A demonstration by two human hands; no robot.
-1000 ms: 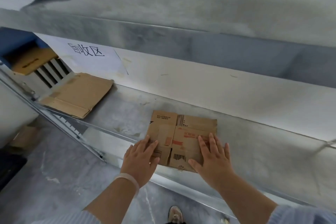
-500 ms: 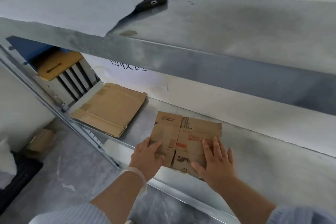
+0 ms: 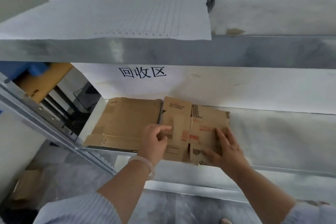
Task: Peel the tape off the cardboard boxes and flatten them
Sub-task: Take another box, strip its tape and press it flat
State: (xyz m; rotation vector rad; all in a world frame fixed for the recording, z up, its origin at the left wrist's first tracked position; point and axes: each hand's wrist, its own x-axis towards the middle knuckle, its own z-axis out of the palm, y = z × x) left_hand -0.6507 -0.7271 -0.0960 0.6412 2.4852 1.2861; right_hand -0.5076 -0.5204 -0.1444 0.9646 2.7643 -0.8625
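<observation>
A small flattened cardboard box [image 3: 194,114] with red print and a barcode lies on the lower metal shelf [image 3: 272,132]. Its left edge sits against a larger flattened cardboard box [image 3: 125,123]. My left hand [image 3: 154,138] rests on the small box's left part with loosely bent fingers, a pale bangle on the wrist. On the box's right front part my right hand [image 3: 225,148] presses flat, its fingers straight and spread. No tape strip is plainly visible.
The upper shelf carries a white perforated paper sheet [image 3: 127,11] and a dark object [image 3: 211,0]. A paper sign with characters [image 3: 143,72] hangs on the back wall. Beyond the shelf's left end are more cardboard [image 3: 41,83] and something blue. Cardboard [image 3: 27,187] lies on the floor.
The small flattened box has slid left along the shelf and now lies against the larger flattened box. Both hands moved with it.
</observation>
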